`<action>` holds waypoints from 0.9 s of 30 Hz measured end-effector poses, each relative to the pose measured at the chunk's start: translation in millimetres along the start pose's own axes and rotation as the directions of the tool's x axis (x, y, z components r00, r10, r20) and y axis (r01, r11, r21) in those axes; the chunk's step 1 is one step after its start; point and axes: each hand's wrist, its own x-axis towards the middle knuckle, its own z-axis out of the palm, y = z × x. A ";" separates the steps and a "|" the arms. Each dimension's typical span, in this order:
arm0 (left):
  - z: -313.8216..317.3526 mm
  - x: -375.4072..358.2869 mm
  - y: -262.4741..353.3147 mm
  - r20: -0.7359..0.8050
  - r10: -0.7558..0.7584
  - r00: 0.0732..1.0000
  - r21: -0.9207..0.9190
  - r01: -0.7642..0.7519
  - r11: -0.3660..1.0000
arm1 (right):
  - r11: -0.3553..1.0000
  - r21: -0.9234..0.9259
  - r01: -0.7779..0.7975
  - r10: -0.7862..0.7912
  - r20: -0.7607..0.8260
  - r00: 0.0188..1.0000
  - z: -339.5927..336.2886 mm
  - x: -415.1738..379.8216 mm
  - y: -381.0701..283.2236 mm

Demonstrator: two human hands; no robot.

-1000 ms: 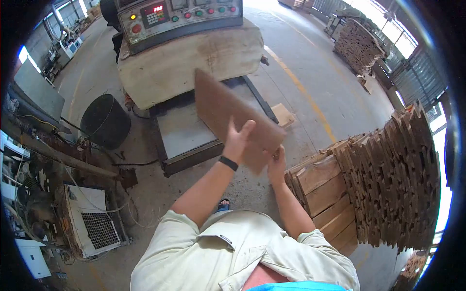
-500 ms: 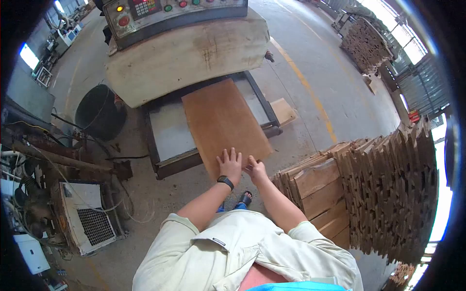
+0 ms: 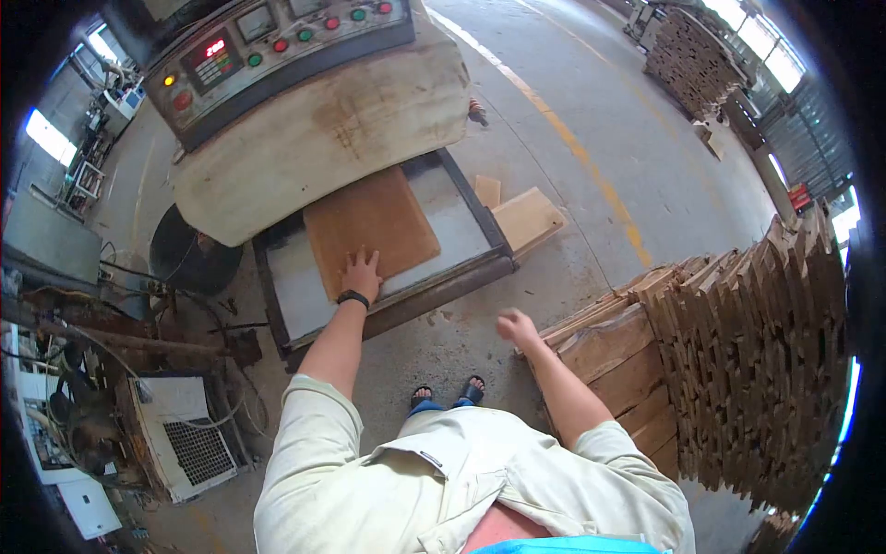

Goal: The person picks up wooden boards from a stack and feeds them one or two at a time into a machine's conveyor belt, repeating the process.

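Observation:
A brown wooden board (image 3: pixel 369 222) lies flat on the grey machine bed (image 3: pixel 457 222), its far end under the machine's cream hood (image 3: pixel 323 138). My left hand (image 3: pixel 361 274) presses flat on the board's near edge, fingers spread; a black band sits on that wrist. My right hand (image 3: pixel 517 326) hangs free in the air, loosely curled and holding nothing, just above the near end of a stack of wooden planks (image 3: pixel 618 351) to my right.
A control panel (image 3: pixel 268 42) with red and green buttons tops the machine. Loose board offcuts (image 3: pixel 526 217) lie by the bed's right corner. A tall pile of planks (image 3: pixel 757 351) stands at right, a black bin (image 3: pixel 189 254) and cabling at left, a yellow floor line (image 3: pixel 572 148) beyond.
The board went from held up in both hands to lying on the bed and sliding under the hood. My right hand let go and drew back toward the plank stack.

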 end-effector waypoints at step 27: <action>-33.8 128.1 -28.9 -0.249 0.170 0.954 0.270 -0.101 0.958 | 0.845 -0.023 -0.534 0.377 -0.682 0.627 139.3 -314.1 201.8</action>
